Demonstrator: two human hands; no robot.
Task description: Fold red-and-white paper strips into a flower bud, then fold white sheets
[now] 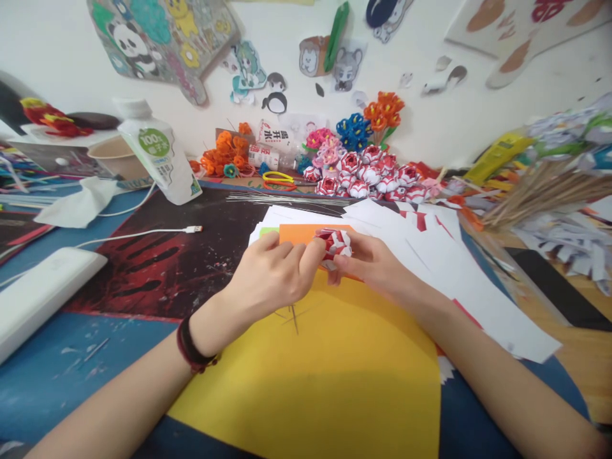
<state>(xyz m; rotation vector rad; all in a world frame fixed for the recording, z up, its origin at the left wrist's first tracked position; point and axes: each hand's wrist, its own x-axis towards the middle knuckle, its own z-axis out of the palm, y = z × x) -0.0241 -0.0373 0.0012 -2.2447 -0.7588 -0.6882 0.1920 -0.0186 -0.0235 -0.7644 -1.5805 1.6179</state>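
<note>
A small red and white paper flower (pixel 340 243) is held above the stacked sheets, in the middle of the head view. My right hand (pixel 371 256) grips it from the right, thumb in front and fingers partly behind. From the left, my left hand (pixel 282 271) is closed, its finger ends pressed to the flower's edge; what lies inside the curled fingers is hidden. Beneath are a yellow sheet (pixel 335 370) and an orange sheet (pixel 301 234). Thin dark wire-like strands (pixel 293 317) show just below my left hand.
Finished red and white paper flowers (pixel 373 173) are heaped at the back, near yellow-handled scissors (pixel 280 180). White paper sheets (pixel 425 255) spread to the right, beside a black phone (pixel 557 287). At left stand a white bottle (pixel 160 153) and a white power strip or bank (pixel 48 293) with a cable.
</note>
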